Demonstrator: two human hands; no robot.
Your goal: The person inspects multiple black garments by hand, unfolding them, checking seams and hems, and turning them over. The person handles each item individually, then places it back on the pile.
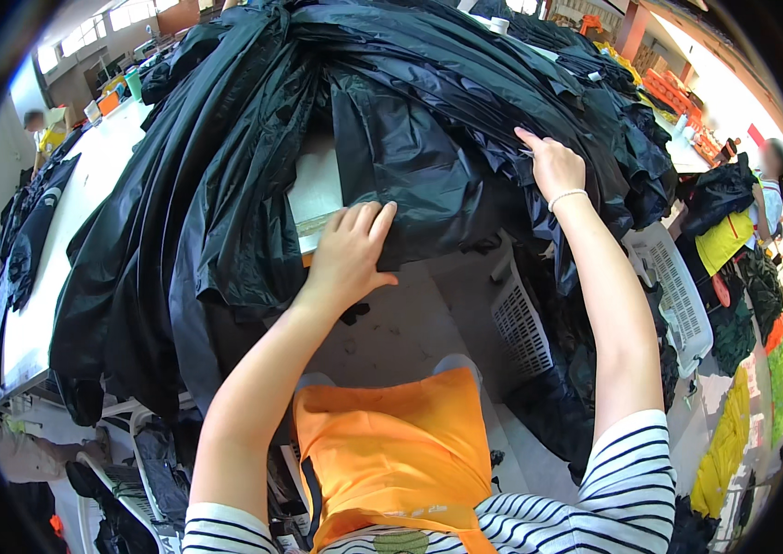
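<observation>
Black fabric (pixel 410 157) heaped over counter (pixel 317 185), folds spilling past near edge. Left hand (pixel 351 247) lies loose, fingers spread, at fabric's near edge; right hand (pixel 557 171), fingers curled, sits over folds farther right, grip impossible to tell. Bare counter patch shows beyond left hand. Below, open floor (pixel 391 328); perforated basket (pixel 522 319) at right. Orange apron (pixel 396 434) bears small pale print, illegible.

Your apron (pixel 396 439) is bright orange; your shirt (pixel 585 512) is white with dark stripes. The fabric (pixel 400 152) you handle is black, tinted green; the tabletop (pixel 314 189) is whitish, your bracelet (pixel 567 197) white.
</observation>
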